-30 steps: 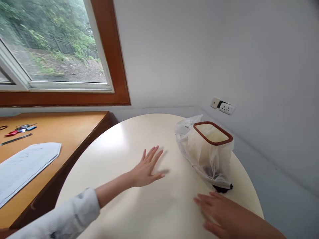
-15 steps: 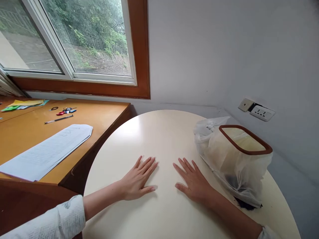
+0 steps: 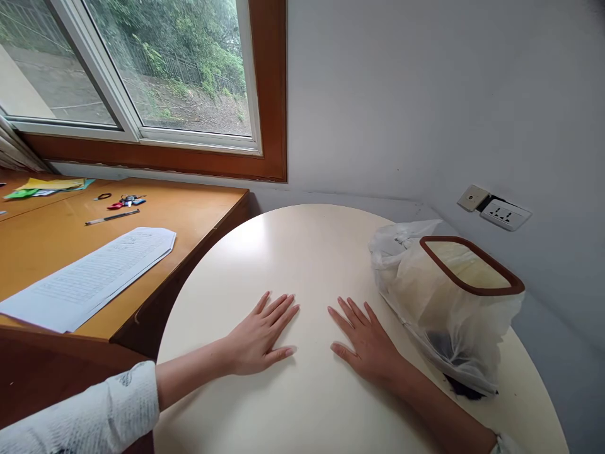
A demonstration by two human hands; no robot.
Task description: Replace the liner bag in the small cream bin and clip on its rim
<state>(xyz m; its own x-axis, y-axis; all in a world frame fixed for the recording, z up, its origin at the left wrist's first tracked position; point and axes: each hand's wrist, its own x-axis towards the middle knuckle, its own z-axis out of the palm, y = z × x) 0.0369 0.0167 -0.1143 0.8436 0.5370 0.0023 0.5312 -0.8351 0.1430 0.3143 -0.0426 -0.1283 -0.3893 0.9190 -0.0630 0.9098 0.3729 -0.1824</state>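
So down at the bottom there's a pale rolled-up sleeve (image 3: 94, 413) coming in from the left, plus just a bit of cuff (image 3: 505, 444) on the right. Past those, both hands are on the cream round bench (image 3: 302, 246). The left hand (image 3: 262, 340) is palm down, fingers pointing forward and angled to the right, thumb out to the side. Grip-wise it's totally loose: fingers straight and fanned, only touching the bench top. Same deal mirrored for the right hand (image 3: 366, 347), fingers aimed forward and left, grip just as slack and spread on the bench.

To the right of that hand, near but not touching, sits a bin (image 3: 413, 287) with a whitish see-through plastic bag (image 3: 479, 340) around it. Its mouth faces up, and the brown rim (image 3: 494, 292) is a rounded oblong, long axis running far left to near right. The bag bunches up at the far left, and something dark (image 3: 466, 388) pokes out at the near bottom; can't make out what.

Off to the left, a wooden bench (image 3: 61, 230) has papers (image 3: 104, 271), then a pen (image 3: 112, 217). Behind that there's a window (image 3: 137, 129) with greenery (image 3: 198, 50) outside.
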